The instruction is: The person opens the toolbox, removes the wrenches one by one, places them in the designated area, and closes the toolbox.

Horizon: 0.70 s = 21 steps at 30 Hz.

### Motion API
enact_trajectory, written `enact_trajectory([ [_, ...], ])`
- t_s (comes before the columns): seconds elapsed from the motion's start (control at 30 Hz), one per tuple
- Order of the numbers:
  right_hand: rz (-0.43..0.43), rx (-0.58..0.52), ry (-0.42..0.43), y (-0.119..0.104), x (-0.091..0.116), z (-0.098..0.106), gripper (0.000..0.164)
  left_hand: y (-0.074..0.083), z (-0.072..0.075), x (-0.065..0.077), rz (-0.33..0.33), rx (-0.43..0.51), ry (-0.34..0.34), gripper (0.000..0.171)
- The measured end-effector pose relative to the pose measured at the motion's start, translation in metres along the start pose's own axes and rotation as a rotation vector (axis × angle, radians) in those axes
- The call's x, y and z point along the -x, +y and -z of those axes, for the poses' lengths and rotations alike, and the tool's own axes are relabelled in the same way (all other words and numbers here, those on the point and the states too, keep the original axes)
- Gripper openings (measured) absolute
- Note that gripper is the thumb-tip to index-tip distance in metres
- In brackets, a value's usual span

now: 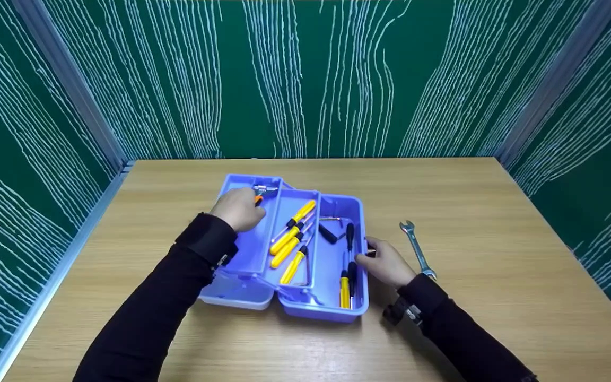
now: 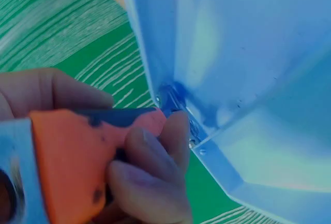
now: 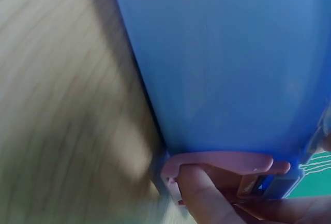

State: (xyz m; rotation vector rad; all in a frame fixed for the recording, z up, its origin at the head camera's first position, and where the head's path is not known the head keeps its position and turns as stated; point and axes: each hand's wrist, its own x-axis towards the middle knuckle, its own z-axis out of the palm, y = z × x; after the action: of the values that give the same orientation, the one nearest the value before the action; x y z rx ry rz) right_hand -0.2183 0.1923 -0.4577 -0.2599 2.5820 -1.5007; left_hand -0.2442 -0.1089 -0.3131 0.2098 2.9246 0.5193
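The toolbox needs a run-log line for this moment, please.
left hand: holds orange-handled tool over tray | right hand: grips toolbox at latch | open-ended wrench: on table

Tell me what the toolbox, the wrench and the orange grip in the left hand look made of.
Toolbox: probably moulded plastic, with rounded edges and a smooth, soft sheen. Wrench: apparently metal, likely steel, judging by its bright silvery shine. Orange grip: plastic or rubber, unclear which, judging by its even, mostly matte colour.
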Motion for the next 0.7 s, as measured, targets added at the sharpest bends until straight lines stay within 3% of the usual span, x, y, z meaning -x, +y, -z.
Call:
enact_trajectory([
  [0.23, -0.009, -0.015, 0.015, 0.001, -0.001, 0.0, 0.046, -0.002, 0.004, 0.0, -0.002, 0.002, -0.011, 0.015],
  [0.47, -0.008, -0.022, -0.002, 0.002, 0.0, 0.001, 0.047, -0.005, 0.005, 0.004, 0.024, 0.102, -0.015, 0.017],
  [0.63, -0.033, -0.068, -0.004, 0.001, -0.002, 0.005, 0.051, -0.009, 0.004, 0.009, -0.016, 0.145, 0.047, 0.024],
  [0.7, -0.044, -0.096, 0.013, -0.002, -0.003, 0.008, 0.053, -0.009, 0.002, 0.011, -0.027, 0.172, 0.078, 0.034],
])
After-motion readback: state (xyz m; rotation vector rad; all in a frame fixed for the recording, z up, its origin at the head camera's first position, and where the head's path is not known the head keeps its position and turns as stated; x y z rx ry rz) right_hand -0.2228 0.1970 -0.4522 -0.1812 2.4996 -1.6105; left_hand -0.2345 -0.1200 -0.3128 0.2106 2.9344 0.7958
